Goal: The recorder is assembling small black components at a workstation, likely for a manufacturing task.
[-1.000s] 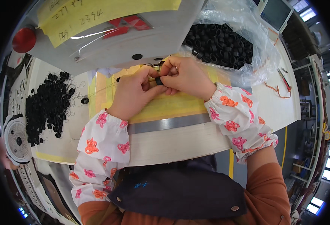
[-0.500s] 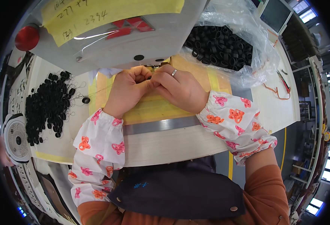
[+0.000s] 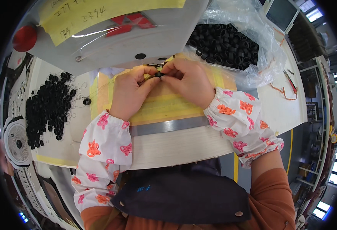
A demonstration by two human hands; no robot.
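Observation:
A small black band loop (image 3: 159, 74) is pinched between the fingertips of both hands, just below the metal presser foot (image 3: 159, 66) of a grey sewing machine (image 3: 99, 50). My left hand (image 3: 131, 92) grips its left side with thumb and forefinger. On the other side, my right hand (image 3: 191, 82) pinches it with thumb and fingers. Fingertips cover part of the loop. Thin threads run leftward from behind my left hand to a single black loop (image 3: 86, 101) on the table.
At left lies a heap of black loops with trailing threads (image 3: 51, 109), beside a small white fan (image 3: 18, 142). A clear plastic bag (image 3: 266, 69) holding many black loops (image 3: 226, 46) is at the far right. Red-handled snips (image 3: 292, 85) lie near the right edge.
My hands have moved apart slightly, the right one up and to the right. More of the black loop now shows between my fingertips, near the presser foot.

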